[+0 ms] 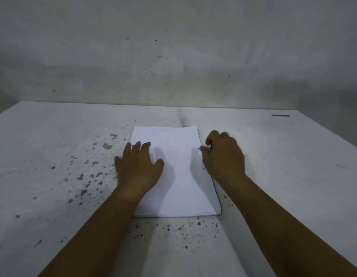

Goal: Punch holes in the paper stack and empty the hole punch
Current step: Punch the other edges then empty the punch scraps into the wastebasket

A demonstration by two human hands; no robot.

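Note:
A stack of white paper (pixel 179 176) lies lengthwise in the middle of the table. My left hand (pixel 138 166) rests flat on its left edge, fingers spread, holding nothing. At the stack's right edge my right hand (pixel 223 156) is curled, its fingertips pinching a thin blue object (pixel 211 147) that looks like a pen, mostly hidden by the fingers. A short dark mark (pixel 198 148) and a small ring (pixel 203 168) show on the sheet beside that hand. A thin blue-grey edge (pixel 217 193) runs under the stack's right side. No hole punch is in view.
The white table (pixel 53 136) is speckled with dark chips and stains, mostly left of and in front of the paper. A short dark strip (pixel 280 115) lies at the far right. A grey wall (pixel 173 56) stands right behind the table's back edge.

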